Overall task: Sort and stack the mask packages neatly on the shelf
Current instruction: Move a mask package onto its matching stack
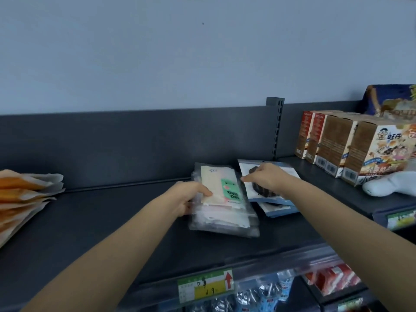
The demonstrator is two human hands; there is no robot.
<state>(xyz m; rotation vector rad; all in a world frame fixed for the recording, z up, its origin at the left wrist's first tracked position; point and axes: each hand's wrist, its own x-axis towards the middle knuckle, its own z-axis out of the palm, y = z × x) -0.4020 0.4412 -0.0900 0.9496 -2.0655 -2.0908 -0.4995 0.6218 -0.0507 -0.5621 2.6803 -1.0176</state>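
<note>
Here both hands (227,188) grip stacked mask packages (222,206) on shelf (112,217).

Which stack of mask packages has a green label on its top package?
The stack of clear packages that the left hand grips. Its top package bears a green FACE MASK label. The blue-edged stack under the right hand shows a dark mask instead.

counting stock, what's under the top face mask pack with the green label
More clear mask packs lie stacked under the green-label pack, edges fanned out. Their count and labels are hidden.
</note>
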